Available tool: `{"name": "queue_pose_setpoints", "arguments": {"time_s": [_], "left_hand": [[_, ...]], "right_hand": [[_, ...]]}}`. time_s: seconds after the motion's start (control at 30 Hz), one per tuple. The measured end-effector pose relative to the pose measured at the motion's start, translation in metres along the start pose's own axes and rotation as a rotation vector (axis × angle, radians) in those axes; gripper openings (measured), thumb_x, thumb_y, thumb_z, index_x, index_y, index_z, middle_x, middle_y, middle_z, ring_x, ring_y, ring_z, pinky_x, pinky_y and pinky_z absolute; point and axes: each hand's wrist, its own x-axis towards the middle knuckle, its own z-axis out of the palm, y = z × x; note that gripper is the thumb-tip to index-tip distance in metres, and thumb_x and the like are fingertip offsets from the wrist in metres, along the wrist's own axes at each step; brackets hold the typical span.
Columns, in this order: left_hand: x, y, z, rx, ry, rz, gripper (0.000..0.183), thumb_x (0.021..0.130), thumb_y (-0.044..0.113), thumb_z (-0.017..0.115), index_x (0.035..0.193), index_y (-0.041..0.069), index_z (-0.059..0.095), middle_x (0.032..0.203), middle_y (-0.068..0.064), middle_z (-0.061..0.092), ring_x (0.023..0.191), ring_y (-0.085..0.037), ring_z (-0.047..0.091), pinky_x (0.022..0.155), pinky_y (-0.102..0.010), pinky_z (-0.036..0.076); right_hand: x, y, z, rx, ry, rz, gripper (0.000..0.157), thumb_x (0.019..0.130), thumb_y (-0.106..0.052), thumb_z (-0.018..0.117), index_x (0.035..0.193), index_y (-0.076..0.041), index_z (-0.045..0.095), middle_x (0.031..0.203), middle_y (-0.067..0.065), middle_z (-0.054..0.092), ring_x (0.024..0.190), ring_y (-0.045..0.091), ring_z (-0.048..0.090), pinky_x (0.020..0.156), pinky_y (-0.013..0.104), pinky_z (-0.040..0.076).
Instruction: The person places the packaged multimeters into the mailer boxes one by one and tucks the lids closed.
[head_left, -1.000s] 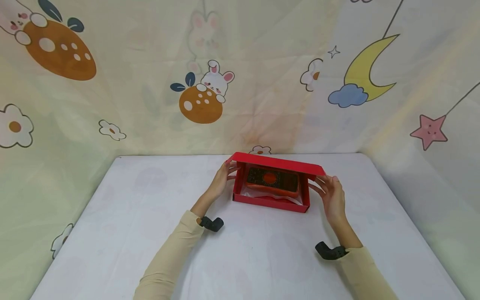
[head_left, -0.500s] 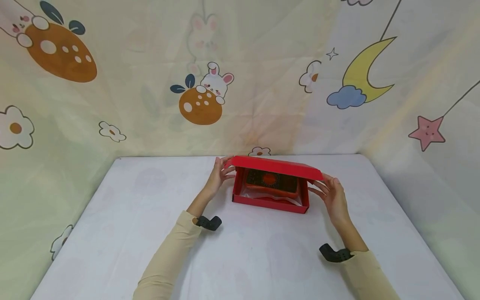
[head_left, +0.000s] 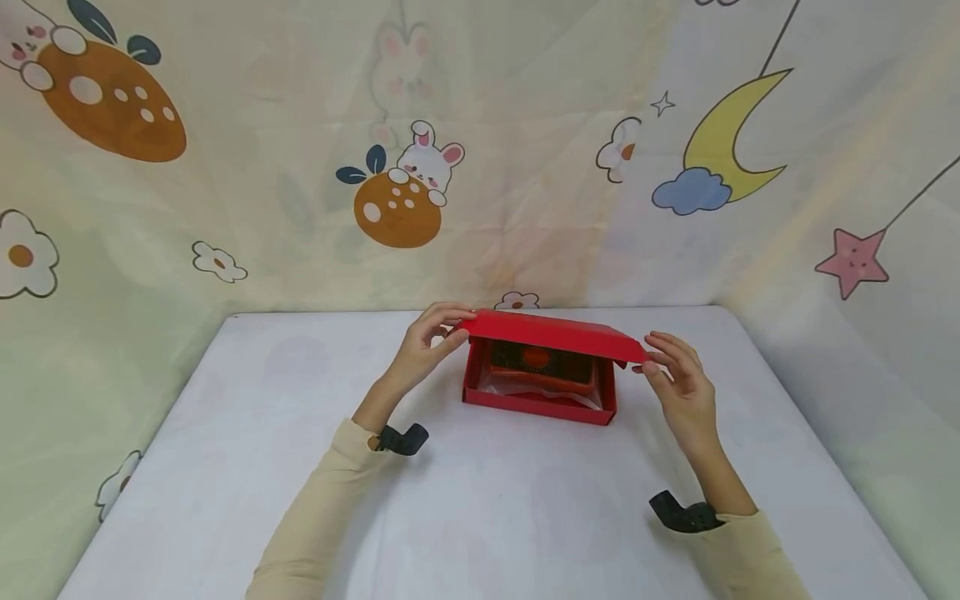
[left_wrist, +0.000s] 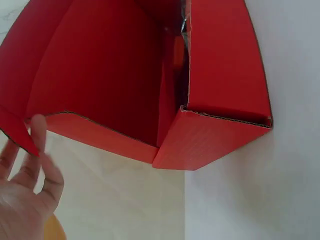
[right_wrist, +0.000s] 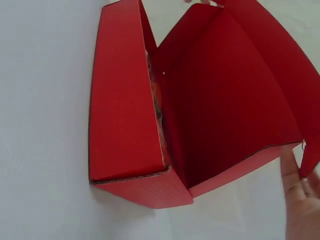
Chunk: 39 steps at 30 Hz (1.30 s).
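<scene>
A red cardboard box stands near the far edge of the table, its hinged lid raised partway. Inside lies an orange block-like packet with a dark patterned top, partly under the lid and resting on clear wrap. My left hand pinches the lid's left front corner between thumb and fingers. At the right front corner, my right hand pinches the lid too. The left wrist view shows fingers around a corner flap; in the right wrist view, fingers hold the opposite flap.
The table has a white cover. Behind it hangs a pale cloth backdrop with cartoon prints, close to the box's back. Black wrist cameras sit on the left wrist and the right wrist.
The lid has tilted a little lower over the packet. Both hands have shifted outward from the box's sides to its lid corners, the fingers now pinching there.
</scene>
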Motion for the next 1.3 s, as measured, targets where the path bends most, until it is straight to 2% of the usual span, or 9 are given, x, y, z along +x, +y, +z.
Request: {"name": "queue_pose_setpoints", "arguments": {"time_s": [0.07,0.17,0.3,0.47,0.53,0.7,0.87,1.1,1.3], "left_hand": [[-0.002,0.001,0.0,0.041,0.014,0.03,0.029,0.087,0.009,0.062,0.115,0.003,0.062,0.123,-0.012,0.055,0.105,-0.023,0.053,0.076,-0.024,0.046],[-0.005,0.001,0.0,0.127,0.025,0.036,0.027,0.087,0.012,0.064,0.114,0.008,0.064,0.122,-0.008,0.057,0.105,-0.019,0.052,0.072,-0.022,0.044],[-0.006,-0.016,-0.001,0.2,0.008,0.068,0.027,0.088,0.022,0.063,0.115,0.018,0.064,0.12,0.0,0.06,0.108,-0.013,0.052,0.082,-0.027,0.05],[-0.012,-0.031,-0.002,0.226,-0.03,0.082,0.028,0.089,0.033,0.061,0.116,0.027,0.062,0.117,0.008,0.061,0.11,-0.008,0.054,0.091,-0.035,0.05],[-0.016,-0.033,-0.001,0.227,-0.045,0.081,0.028,0.089,0.032,0.062,0.117,0.028,0.062,0.116,0.01,0.061,0.109,-0.007,0.054,0.091,-0.034,0.05],[-0.021,-0.035,-0.003,0.226,-0.086,0.101,0.031,0.087,0.021,0.065,0.117,0.026,0.062,0.116,0.009,0.06,0.11,-0.008,0.054,0.091,-0.031,0.049],[-0.025,-0.038,-0.005,0.266,-0.123,0.126,0.033,0.085,0.021,0.068,0.118,0.023,0.063,0.118,0.006,0.062,0.112,-0.011,0.054,0.096,-0.038,0.046],[-0.034,-0.043,-0.004,0.295,-0.143,0.109,0.034,0.084,0.024,0.069,0.117,0.022,0.064,0.12,0.005,0.061,0.113,-0.013,0.055,0.097,-0.043,0.044],[-0.04,-0.045,-0.005,0.268,-0.166,0.093,0.036,0.082,0.019,0.07,0.117,0.024,0.064,0.121,0.008,0.06,0.114,-0.011,0.054,0.098,-0.042,0.044]], "right_hand": [[-0.001,-0.001,0.0,0.009,-0.007,-0.025,0.041,0.086,0.009,0.056,0.127,0.006,0.05,0.135,0.007,0.044,0.109,0.011,0.054,0.084,0.013,0.048],[-0.003,-0.007,0.002,-0.066,-0.019,-0.018,0.038,0.085,0.009,0.058,0.123,0.007,0.054,0.136,0.011,0.044,0.115,0.011,0.049,0.083,0.012,0.048],[-0.006,-0.027,0.006,-0.223,-0.049,0.02,0.03,0.088,0.003,0.058,0.118,0.005,0.059,0.132,0.016,0.049,0.118,0.006,0.047,0.083,0.009,0.046],[-0.012,-0.038,0.005,-0.329,-0.117,0.033,0.029,0.089,-0.002,0.057,0.118,0.002,0.06,0.126,0.001,0.055,0.111,-0.006,0.047,0.081,0.006,0.045],[-0.015,-0.038,0.003,-0.339,-0.147,0.026,0.029,0.089,0.0,0.058,0.118,0.002,0.059,0.125,0.0,0.054,0.11,-0.006,0.047,0.079,0.006,0.046],[-0.018,-0.039,0.002,-0.332,-0.214,-0.012,0.031,0.087,0.006,0.057,0.118,0.003,0.058,0.125,0.019,0.05,0.109,-0.002,0.047,0.08,0.006,0.046],[-0.023,-0.039,-0.001,-0.369,-0.253,-0.011,0.032,0.087,0.005,0.058,0.118,0.002,0.058,0.125,0.019,0.05,0.107,-0.003,0.046,0.079,0.005,0.045],[-0.03,-0.032,0.0,-0.457,-0.235,-0.154,0.037,0.075,0.012,0.067,0.111,0.003,0.063,0.118,0.021,0.057,0.09,-0.001,0.047,0.06,0.008,0.041],[-0.036,-0.022,-0.001,-0.448,-0.237,-0.183,0.038,0.072,0.014,0.068,0.109,0.003,0.064,0.116,0.023,0.057,0.083,0.001,0.047,0.056,0.014,0.039]]}}
